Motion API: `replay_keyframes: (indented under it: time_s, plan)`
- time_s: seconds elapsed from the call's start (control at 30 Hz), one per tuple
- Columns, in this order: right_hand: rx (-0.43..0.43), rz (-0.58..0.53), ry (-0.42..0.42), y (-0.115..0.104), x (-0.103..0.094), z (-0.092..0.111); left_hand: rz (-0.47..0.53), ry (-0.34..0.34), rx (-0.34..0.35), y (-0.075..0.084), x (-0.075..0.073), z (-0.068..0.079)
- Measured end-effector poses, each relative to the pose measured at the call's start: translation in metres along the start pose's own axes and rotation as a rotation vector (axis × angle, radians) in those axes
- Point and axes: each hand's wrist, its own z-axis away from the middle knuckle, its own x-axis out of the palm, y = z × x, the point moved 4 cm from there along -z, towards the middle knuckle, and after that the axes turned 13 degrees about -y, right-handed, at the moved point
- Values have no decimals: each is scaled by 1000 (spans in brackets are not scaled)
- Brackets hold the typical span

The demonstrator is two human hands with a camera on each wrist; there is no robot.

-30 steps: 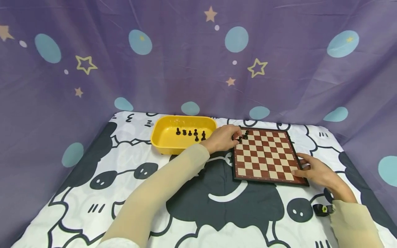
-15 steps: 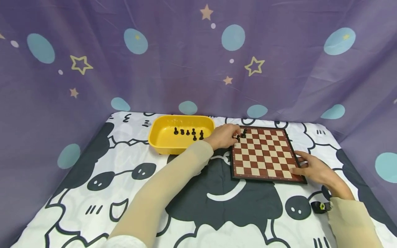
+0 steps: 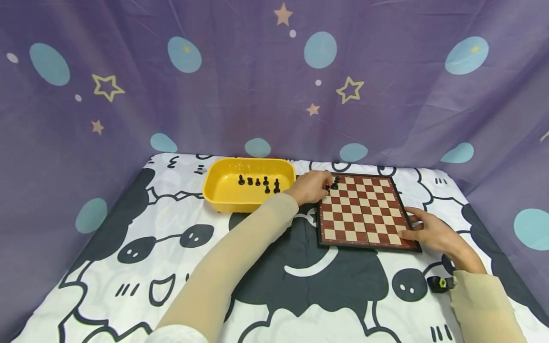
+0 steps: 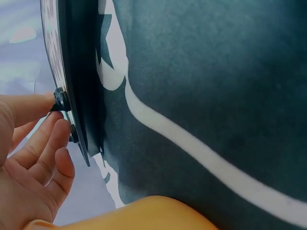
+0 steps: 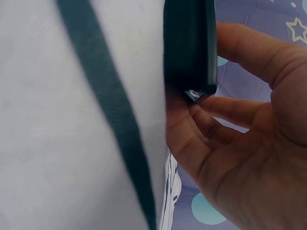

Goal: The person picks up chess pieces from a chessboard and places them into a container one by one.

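Observation:
My left hand (image 3: 310, 186) is at the far left corner of a red-and-cream chessboard (image 3: 364, 214). Its thumb and fingers pinch a small black chess piece (image 4: 61, 100) standing at the board's surface. Right beside it are other dark pieces (image 3: 335, 184) on the same corner squares, partly covered by the fingers. My right hand (image 3: 433, 233) grips the board's right side near the front corner, thumb over the top. In the right wrist view, the fingers reach beneath the dark board edge (image 5: 189, 48).
Left of the board stands a yellow tray (image 3: 214, 205) with several black chess pieces (image 3: 258, 182) inside. A cloth (image 3: 180, 276) with sheep drawings covers the table, and a purple curtain (image 3: 240, 109) hangs behind. A black wrist device (image 3: 437, 284) sits by the right sleeve.
The head view has shifted slightly, so everything lies a little further left and up. Both hands keep their places on the board, the left still pinching the chess piece.

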Motion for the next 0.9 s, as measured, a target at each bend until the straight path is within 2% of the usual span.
replay_keyframes:
  time_s: [0.3, 0.9]
  plan:
    - [-5, -14, -5, 1, 1, 0, 0, 2, -20, 0, 1, -5]
    - [10, -18, -8, 0, 0, 0, -22, 22, -13, 0, 4, -8]
